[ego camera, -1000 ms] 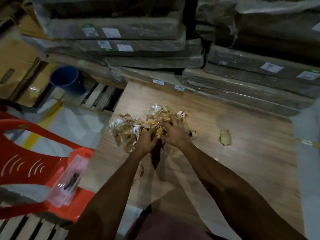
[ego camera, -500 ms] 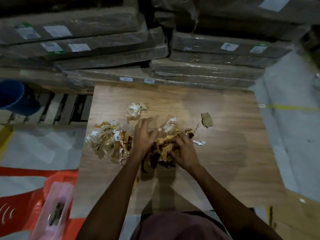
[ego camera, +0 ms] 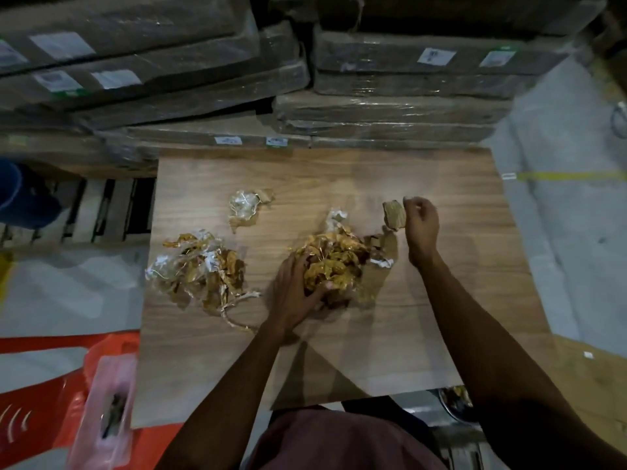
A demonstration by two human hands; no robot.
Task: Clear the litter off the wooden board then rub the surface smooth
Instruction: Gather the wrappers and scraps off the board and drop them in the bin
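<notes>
A wooden board (ego camera: 339, 351) lies flat in front of me. My left hand (ego camera: 295, 293) grips a crumpled bundle of golden-brown litter (ego camera: 336, 262) near the board's middle. A second pile of tape and plastic scraps (ego camera: 200, 269) lies at the board's left side, and a small clear wad (ego camera: 246, 206) sits farther back. My right hand (ego camera: 419, 225) hovers at the right with fingers loosely curled, its fingertips right beside a small ridged brown block (ego camera: 394, 214). Whether they touch the block is unclear.
Stacks of wrapped flat packages (ego camera: 407, 83) rise just behind the board. A red plastic chair (ego camera: 40, 401) with a pinkish clear case (ego camera: 105, 412) stands at the lower left. A blue bucket (ego camera: 17, 195) and a wooden pallet (ego camera: 98, 212) are at the left.
My right hand left the litter bundle and reached right and back to the small brown block. My left hand closed round the middle bundle. The camera view shifted slightly.
</notes>
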